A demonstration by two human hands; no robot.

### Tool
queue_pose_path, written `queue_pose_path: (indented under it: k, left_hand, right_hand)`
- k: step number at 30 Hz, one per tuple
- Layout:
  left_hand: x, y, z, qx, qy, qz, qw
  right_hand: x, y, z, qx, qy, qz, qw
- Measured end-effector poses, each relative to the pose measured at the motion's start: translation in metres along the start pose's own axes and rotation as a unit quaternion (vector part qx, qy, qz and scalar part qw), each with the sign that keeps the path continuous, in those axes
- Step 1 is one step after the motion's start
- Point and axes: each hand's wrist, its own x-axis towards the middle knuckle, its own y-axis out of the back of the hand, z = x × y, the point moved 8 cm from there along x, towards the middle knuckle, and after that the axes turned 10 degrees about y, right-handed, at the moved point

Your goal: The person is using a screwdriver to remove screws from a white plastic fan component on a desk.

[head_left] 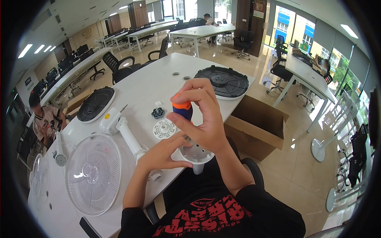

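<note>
My right hand [204,115] grips a screwdriver with an orange and dark blue handle [181,111], held upright over a white round plastic part [198,156] with holes inside and a stem below. Its tip is hidden. My left hand [166,154] holds that part by its rim at the table's front edge. Just behind lie a white slotted disc [163,129], a black star-shaped knob [158,113] and a small white piece [158,104]. To the left lie a white fan motor with post [129,137] and a clear fan guard [93,174].
Black round plates [221,80] [95,104] sit on the white table [166,67]. An open cardboard box [254,139] stands right of it, beside office chairs [278,71] and white stands [318,150]. A seated person [47,123] is at the left; others sit farther back.
</note>
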Motion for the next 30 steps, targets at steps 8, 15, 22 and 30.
queue_pose_path:
  k: [8, 15, 22, 30]
  left_hand:
    - [0.004, -0.001, 0.0, 0.021, -0.009, 0.006, 1.0]
    - [-0.002, 0.0, 0.01, 0.026, -0.021, 0.011, 0.999]
    - [-0.002, 0.0, 0.018, 0.021, -0.049, 0.022, 0.998]
    - [-0.001, 0.003, 0.018, 0.027, -0.062, 0.035, 0.997]
  right_hand:
    - [0.001, 0.006, -0.003, 0.028, 0.024, -0.01, 0.999]
    - [-0.005, 0.008, -0.004, -0.007, 0.007, 0.038, 0.999]
    - [-0.004, 0.008, 0.006, 0.085, -0.058, 0.047, 0.994]
    - [-0.005, 0.018, 0.012, 0.037, -0.014, 0.052, 0.998]
